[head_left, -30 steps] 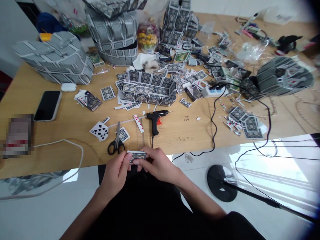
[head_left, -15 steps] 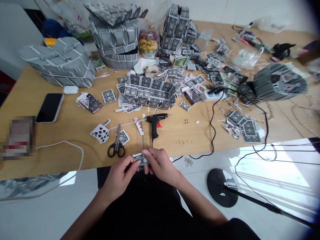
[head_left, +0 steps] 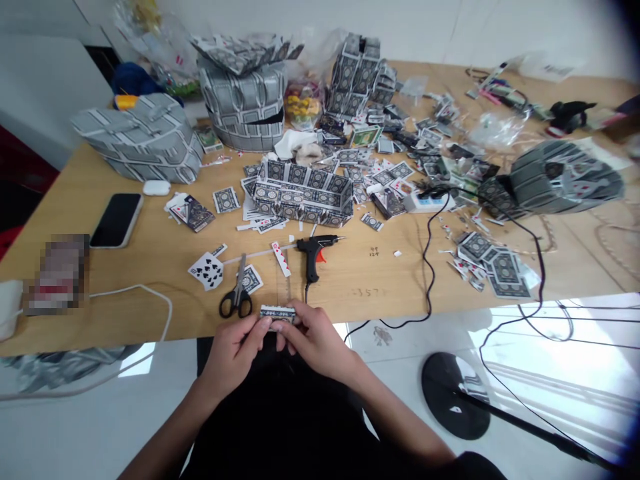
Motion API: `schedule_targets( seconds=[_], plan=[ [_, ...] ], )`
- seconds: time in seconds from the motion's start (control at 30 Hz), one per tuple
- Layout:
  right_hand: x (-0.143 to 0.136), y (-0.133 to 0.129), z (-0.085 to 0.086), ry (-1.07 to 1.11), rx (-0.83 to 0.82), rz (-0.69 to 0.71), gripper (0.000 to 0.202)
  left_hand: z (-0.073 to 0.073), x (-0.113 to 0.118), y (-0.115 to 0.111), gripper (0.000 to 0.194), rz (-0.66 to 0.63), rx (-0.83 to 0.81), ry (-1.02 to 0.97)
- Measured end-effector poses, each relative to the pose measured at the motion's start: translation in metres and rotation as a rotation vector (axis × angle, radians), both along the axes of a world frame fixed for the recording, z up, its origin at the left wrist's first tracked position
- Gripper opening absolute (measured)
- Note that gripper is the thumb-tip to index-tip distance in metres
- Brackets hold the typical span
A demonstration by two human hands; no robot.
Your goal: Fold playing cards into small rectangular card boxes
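Note:
Between my two hands, at the table's front edge, is a small folded playing card (head_left: 278,312) with a dark patterned back. My left hand (head_left: 241,347) pinches its left end with thumb and fingers. On its right end press the thumb and fingers of my right hand (head_left: 313,339). Just beyond lie black scissors (head_left: 237,297), a ten of spades (head_left: 207,270), a cut strip of a red ten (head_left: 281,259) and a black glue gun (head_left: 312,255) with an orange trigger. A clear ruler (head_left: 283,283) lies partly under the strip.
An open box made of cards (head_left: 303,193) stands mid-table, with loose cards around it. Larger card-built shapes (head_left: 245,100) stand behind. A power strip (head_left: 425,202) with black cables lies right, a phone (head_left: 117,220) left. A round black stand base (head_left: 456,395) is on the floor.
The folded card has shifted slightly left and turned more level, and my right thumb has slid along it. The camera view has tilted a little; the table things lie as before.

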State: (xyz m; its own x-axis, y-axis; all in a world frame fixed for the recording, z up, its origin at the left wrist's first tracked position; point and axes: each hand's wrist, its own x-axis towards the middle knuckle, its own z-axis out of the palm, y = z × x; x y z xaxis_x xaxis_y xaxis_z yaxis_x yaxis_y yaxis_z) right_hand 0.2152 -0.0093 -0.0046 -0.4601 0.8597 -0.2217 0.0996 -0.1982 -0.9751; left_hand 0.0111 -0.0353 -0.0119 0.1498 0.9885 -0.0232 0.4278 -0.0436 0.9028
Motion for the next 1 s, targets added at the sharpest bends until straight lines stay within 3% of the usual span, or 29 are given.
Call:
schedule_targets(
  seconds=[0.1,0.23,0.33,0.47,0.53,0.7,0.87,1.0],
  plan=[
    [0.002,-0.001,0.000,-0.039,0.049,-0.009,0.033,0.002,-0.010,0.007,0.053,0.064,0.069,0.025],
    [0.007,-0.002,-0.004,-0.025,0.069,-0.059,0.032,0.005,-0.032,0.016,0.053,0.247,0.212,0.093],
    [0.012,0.001,-0.009,0.032,0.104,-0.153,0.045,0.013,-0.047,0.034,0.049,0.325,0.319,0.190],
    [0.025,0.009,-0.012,-0.018,0.226,-0.366,0.041,0.030,-0.060,0.092,0.027,0.349,0.446,0.470],
    [0.037,0.014,-0.013,-0.094,0.304,-0.448,0.040,0.037,-0.063,0.129,0.012,0.280,0.414,0.653],
    [0.082,0.019,-0.025,-0.495,0.400,-0.635,0.045,0.038,-0.070,0.201,0.007,0.149,0.344,0.747],
    [0.123,0.019,-0.050,-0.848,0.644,-0.534,0.062,0.025,-0.079,0.235,0.018,0.113,0.315,0.796],
    [0.131,0.023,-0.065,-0.970,0.724,-0.373,0.071,0.013,-0.076,0.252,0.022,0.018,0.328,0.781]
  ],
)
